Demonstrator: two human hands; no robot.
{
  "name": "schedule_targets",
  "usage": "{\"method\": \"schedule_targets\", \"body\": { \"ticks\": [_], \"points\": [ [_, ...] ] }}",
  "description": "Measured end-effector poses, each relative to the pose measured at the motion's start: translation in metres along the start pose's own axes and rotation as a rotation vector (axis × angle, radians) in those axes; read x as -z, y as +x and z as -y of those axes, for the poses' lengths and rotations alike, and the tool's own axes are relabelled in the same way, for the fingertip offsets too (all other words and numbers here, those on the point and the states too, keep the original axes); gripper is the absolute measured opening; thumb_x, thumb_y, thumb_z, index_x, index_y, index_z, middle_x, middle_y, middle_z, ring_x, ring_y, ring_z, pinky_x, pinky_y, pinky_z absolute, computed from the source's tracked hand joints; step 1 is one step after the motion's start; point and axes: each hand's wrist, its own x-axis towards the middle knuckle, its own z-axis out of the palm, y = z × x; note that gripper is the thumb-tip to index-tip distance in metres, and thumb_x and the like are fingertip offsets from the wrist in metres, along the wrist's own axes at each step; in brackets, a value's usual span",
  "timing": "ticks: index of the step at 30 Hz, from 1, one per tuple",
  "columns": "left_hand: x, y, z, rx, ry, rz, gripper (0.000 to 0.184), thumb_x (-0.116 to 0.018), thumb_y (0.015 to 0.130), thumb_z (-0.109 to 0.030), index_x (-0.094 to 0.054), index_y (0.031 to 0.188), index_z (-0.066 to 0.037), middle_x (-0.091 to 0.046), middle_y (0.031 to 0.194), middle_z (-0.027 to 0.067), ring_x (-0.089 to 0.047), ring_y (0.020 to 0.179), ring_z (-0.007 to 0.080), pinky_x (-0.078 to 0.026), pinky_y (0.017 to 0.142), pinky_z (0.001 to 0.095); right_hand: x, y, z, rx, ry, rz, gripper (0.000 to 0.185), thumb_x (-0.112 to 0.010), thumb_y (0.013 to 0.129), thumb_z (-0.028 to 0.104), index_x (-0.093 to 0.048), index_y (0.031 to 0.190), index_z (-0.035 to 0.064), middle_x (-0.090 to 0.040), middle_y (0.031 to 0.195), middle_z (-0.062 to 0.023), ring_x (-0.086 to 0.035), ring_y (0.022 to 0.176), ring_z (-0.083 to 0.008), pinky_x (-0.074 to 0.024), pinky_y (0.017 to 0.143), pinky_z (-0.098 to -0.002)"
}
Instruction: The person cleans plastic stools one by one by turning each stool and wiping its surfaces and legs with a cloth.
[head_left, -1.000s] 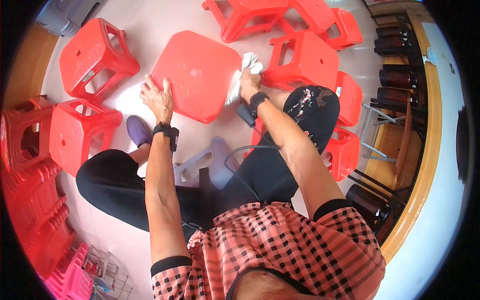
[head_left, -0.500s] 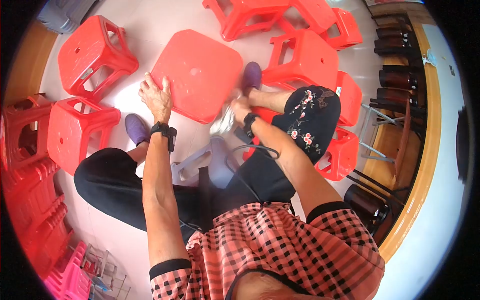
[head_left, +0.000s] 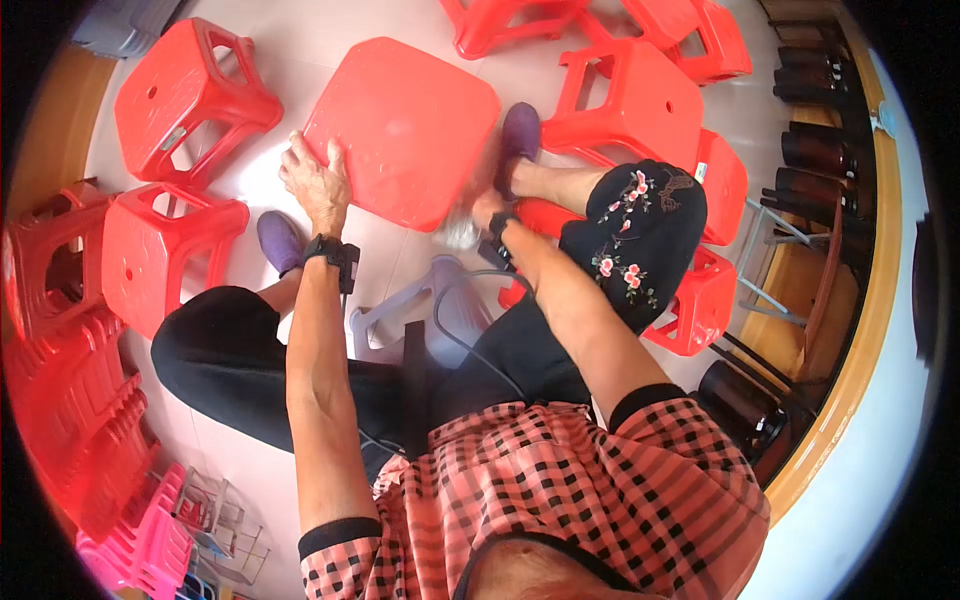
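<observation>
Between my knees and feet is a red plastic stool, its smooth square seat with rounded corners facing me. My left hand holds the stool's left edge, thumb over the rim and fingers along the side. Blurred by motion, my right hand is at the stool's lower right side. It has a whitish cloth bunched in it, partly hidden under the stool's edge. Black devices are strapped on both wrists. I sit on a greyish plastic stool, partly hidden by my legs.
More red stools stand at the left, top left and right. Stacked red stools and a pink stool line the lower left. Dark chairs stand along the right wall. A cable runs over my lap.
My right hand has shifted a little with the cloth along the stool's right side, and less cloth shows. The left hand keeps its hold. The view has shifted slightly.
</observation>
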Motion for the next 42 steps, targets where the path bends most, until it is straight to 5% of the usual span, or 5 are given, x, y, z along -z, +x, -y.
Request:
{"method": "schedule_targets", "body": {
  "ticks": [4, 7, 14, 19, 42],
  "points": [
    [-0.001, 0.002, 0.001, 0.005, 0.007, 0.000, 0.066, -0.062, 0.084, -0.038, -0.040, 0.135, -0.003, -0.048, 0.118, 0.0234, -0.044, 0.112, 0.0419, -0.038, 0.095, 0.0539, 0.026, -0.067, 0.043, 1.279, -0.153, 0.332, 0.031, -0.060, 0.076, 0.025, -0.065, 0.099, 0.0046, -0.066, 0.098, -0.0175, -0.064, 0.089, -0.0306, -0.0531, 0.074, -0.0428],
    [0.003, 0.000, 0.000, 0.009, 0.005, 0.017, 0.064, -0.061, 0.085, -0.038, -0.041, 0.135, -0.003, -0.049, 0.118, 0.0243, -0.046, 0.110, 0.0424, -0.038, 0.094, 0.0537, 0.073, -0.082, 0.102, 0.531, 0.070, 0.775, 0.055, -0.070, 0.072, 0.030, -0.059, 0.121, 0.0078, -0.063, 0.109, -0.0190, -0.061, 0.100, -0.0340, -0.0502, 0.084, -0.0433],
    [0.000, -0.001, 0.005, -0.002, -0.049, -0.013, 0.054, -0.056, 0.089, -0.030, -0.040, 0.134, -0.004, -0.048, 0.121, 0.0220, -0.044, 0.112, 0.0405, -0.037, 0.093, 0.0534, 0.244, 0.008, 0.045, 1.145, -0.149, 0.584, 0.032, -0.072, 0.075, 0.027, -0.066, 0.099, 0.0069, -0.066, 0.093, -0.0108, -0.064, 0.078, -0.0229, -0.0542, 0.063, -0.0371],
    [-0.005, 0.000, 0.008, 0.018, -0.042, -0.007, 0.050, -0.053, 0.091, -0.027, -0.041, 0.134, -0.005, -0.048, 0.123, 0.0204, -0.043, 0.113, 0.0395, -0.037, 0.094, 0.0530, 0.364, 0.008, 0.160, -0.239, 0.172, 0.153, 0.026, -0.053, 0.090, 0.030, -0.065, 0.092, 0.0069, -0.061, 0.065, -0.0051, -0.055, 0.052, -0.0101, -0.0437, 0.043, -0.0273],
    [-0.017, 0.004, 0.085, 0.513, -0.683, -0.232, 0.040, -0.041, 0.095, -0.023, -0.051, 0.121, 0.006, -0.049, 0.125, 0.0267, -0.045, 0.115, 0.0402, -0.034, 0.100, 0.0466, 0.182, -0.063, 0.427, 1.229, -0.432, 0.141, 0.023, -0.063, 0.077, 0.017, -0.072, 0.098, 0.0229, -0.060, 0.105, -0.0146, -0.060, 0.100, -0.0328, -0.0491, 0.085, -0.0440]
  ]
}}
